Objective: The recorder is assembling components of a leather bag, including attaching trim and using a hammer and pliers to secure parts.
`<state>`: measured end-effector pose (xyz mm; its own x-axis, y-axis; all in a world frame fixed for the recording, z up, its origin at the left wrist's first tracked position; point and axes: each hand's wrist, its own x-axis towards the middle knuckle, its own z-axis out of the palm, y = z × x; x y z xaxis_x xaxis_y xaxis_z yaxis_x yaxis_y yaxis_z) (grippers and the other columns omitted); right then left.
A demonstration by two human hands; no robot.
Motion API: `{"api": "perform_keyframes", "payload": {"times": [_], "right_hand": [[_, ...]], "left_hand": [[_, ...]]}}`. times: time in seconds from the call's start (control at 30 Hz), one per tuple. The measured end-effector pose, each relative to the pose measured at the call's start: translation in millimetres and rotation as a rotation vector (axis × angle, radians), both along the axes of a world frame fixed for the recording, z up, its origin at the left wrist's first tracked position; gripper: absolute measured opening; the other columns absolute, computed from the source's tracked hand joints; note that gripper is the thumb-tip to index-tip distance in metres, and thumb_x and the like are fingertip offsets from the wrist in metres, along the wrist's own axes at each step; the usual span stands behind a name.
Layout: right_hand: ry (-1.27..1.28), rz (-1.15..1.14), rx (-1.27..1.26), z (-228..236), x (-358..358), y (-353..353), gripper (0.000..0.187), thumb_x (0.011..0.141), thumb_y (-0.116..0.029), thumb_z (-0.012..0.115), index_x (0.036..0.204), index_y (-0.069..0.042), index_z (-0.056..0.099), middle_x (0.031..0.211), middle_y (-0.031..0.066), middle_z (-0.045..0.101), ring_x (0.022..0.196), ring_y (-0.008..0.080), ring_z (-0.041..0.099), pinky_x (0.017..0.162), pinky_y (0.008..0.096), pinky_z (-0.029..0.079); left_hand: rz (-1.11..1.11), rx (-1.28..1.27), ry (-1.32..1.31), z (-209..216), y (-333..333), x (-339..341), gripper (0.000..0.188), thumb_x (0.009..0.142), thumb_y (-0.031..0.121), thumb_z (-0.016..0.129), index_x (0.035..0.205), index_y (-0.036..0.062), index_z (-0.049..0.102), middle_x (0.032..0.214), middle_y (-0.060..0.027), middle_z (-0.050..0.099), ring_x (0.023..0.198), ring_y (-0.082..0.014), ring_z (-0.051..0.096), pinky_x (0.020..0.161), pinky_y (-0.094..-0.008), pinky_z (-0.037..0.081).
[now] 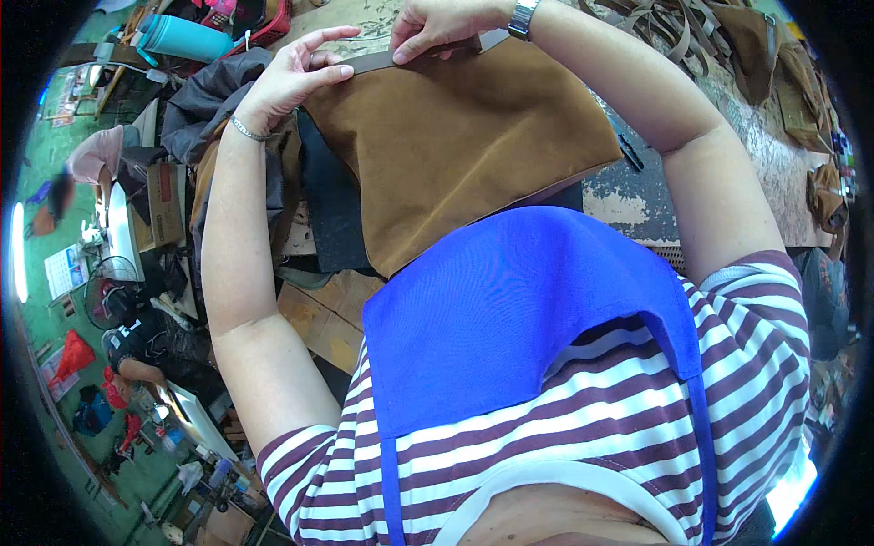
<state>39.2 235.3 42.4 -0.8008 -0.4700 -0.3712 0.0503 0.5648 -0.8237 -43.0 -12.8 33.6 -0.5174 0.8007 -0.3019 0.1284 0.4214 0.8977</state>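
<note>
A large brown suede-like piece (pixel 473 127) spreads over the work table, its near edge reaching the blue apron I wear. Along its far edge runs a narrow grey-brown strip (pixel 371 62). My left hand (pixel 296 77) is at the left end of this edge, thumb against the strip, index finger stretched out above it; its other fingers are partly hidden. Further right, my right hand (pixel 442 25) pinches the strip between thumb and fingers, pressing it to the brown piece. A watch is on my right wrist, a bracelet on my left.
A dark panel (pixel 332 191) lies under the brown piece. To the right, a black slim tool (pixel 630 153) rests on the worn table (pixel 614 202). Straps (pixel 669 27) and brown bags stand beyond. A turquoise bottle (pixel 187 38) and dark cloth (pixel 214 100) are left. Other people sit further left.
</note>
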Motion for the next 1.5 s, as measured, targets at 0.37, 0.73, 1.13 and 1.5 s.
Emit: {"api": "perform_keyframes", "payload": {"times": [0.37,0.73,1.13,1.5], "right_hand": [[0.076,0.132,0.065,-5.7,-9.5,1.3,0.025,0.091,-0.028,0.060,0.085,-0.004,0.064,0.062,0.0006,0.057,0.053,0.0111,0.056,0.046,0.0283,0.047],[0.162,0.172,0.107,-7.6,-17.0,12.0,0.028,0.085,-0.027,0.067,0.098,-0.003,0.070,0.070,0.0054,0.065,0.058,0.0149,0.059,0.054,0.0286,0.049],[0.445,0.274,0.205,-15.1,-36.0,22.8,0.030,0.081,-0.030,0.070,0.095,-0.003,0.071,0.077,0.0094,0.069,0.069,0.0182,0.062,0.065,0.0331,0.050],[0.338,0.230,0.109,-34.8,-29.4,25.2,0.030,0.083,-0.029,0.069,0.098,-0.004,0.070,0.080,0.0084,0.070,0.071,0.0165,0.061,0.066,0.0335,0.049]], "left_hand": [[-0.041,-0.076,0.052,-6.0,9.1,0.2,0.054,0.085,0.013,0.070,0.133,0.0081,0.047,0.090,0.0035,0.062,0.089,-0.0042,0.055,0.086,-0.0208,0.042],[-0.088,-0.068,0.107,-24.9,31.9,7.4,0.050,0.086,0.007,0.067,0.132,0.0058,0.045,0.089,0.0014,0.062,0.085,-0.0051,0.056,0.079,-0.0198,0.045],[0.078,0.035,0.039,-25.8,21.2,21.9,0.046,0.085,0.004,0.067,0.127,0.0053,0.049,0.089,0.0020,0.061,0.083,-0.0045,0.056,0.076,-0.0193,0.046],[0.170,0.133,0.105,-31.2,17.6,35.4,0.043,0.086,0.005,0.068,0.124,0.0050,0.050,0.094,0.0002,0.062,0.088,-0.0052,0.056,0.081,-0.0193,0.045]]}}
